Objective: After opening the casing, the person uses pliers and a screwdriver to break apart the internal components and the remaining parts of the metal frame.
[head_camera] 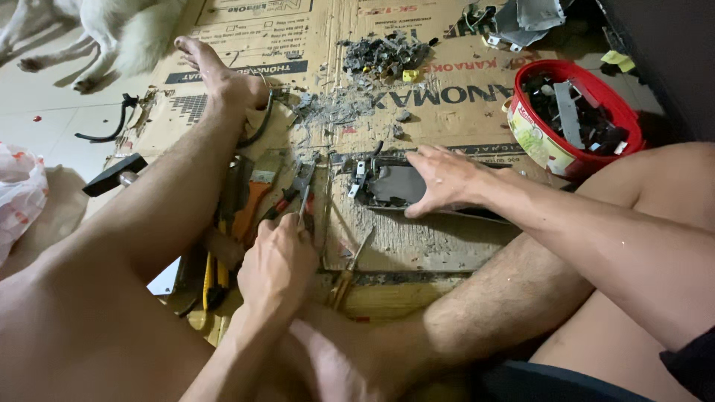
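Observation:
I sit on flattened cardboard (439, 104) with my legs spread. My right hand (441, 179) presses flat, fingers spread, on a dark flat metal-and-plastic device part (387, 184) lying in the middle of the cardboard. My left hand (277, 257) is closed around the handle of a slim tool (304, 195) whose metal tip points up toward the device part. Just beside it lie red-handled pliers (281, 202).
A red tub (542, 141) of dark scrap parts stands at right. A heap of grey debris (383, 53) lies at the top. A paintbrush (253, 195), yellow-handled tools (212, 277), a screwdriver (350, 268), a hammer (113, 174) and a black cable (112, 126) lie left. An animal (112, 30) stands top left.

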